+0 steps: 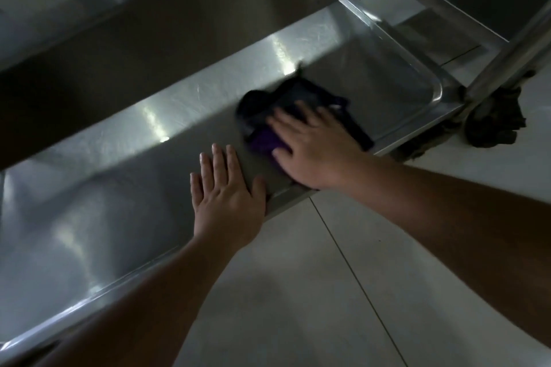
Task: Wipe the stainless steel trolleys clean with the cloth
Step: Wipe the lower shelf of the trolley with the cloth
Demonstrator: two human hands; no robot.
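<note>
Cloth (269,125): dark purple, on the trolley's lower shelf (119,176), 1 o'clock of frame centre. Right hand (316,146) pressing it flat, fingers straight. Left hand (226,188) flat on the shelf, bracing, holding nothing. Wipe mid-way; upper shelf (149,27) probably still pending.

— What is seen on the lower shelf (98,217) of the stainless steel trolley (298,50)?

— A dark cloth (269,116), partly purple, is pressed flat against the shelf by the right hand (313,146), whose fingers are spread and straight. The cloth is blurred at its far edge.

— And the left hand (226,188)?

— It is laid palm down on the shelf near the front rim, just beside the right hand, with fingers straight.

— What else is shown?

— An upper shelf (149,24) is seen above. A caster (492,122) wrapped in dark debris is seen at the shelf's right corner, on a pale tiled floor (328,292).
</note>
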